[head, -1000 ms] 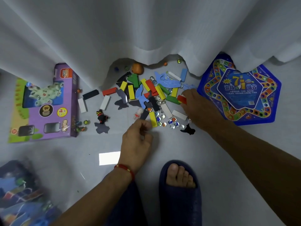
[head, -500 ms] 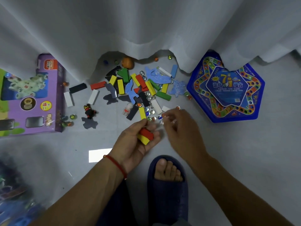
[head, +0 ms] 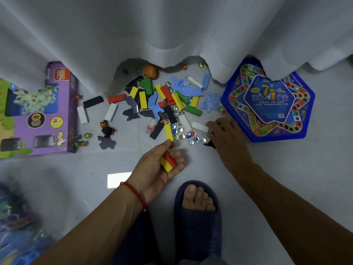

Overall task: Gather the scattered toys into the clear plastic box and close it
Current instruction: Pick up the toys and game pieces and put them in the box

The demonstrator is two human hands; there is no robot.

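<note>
Red and yellow blocks [head: 168, 161] lie gripped in the left hand [head: 158, 167], palm up. Marbles [head: 188, 136] sit between it and the right hand [head: 227, 136], whose curled fingers press down on a white block [head: 199, 126]. Clear plastic box [head: 17, 236] sits blurred, well behind the left hand.

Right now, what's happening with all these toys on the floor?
A person is tidying up. The left hand holds a red block and a yellow block. The right hand reaches down among the marbles beside a white block. Most toys lie scattered by the curtain.
</note>
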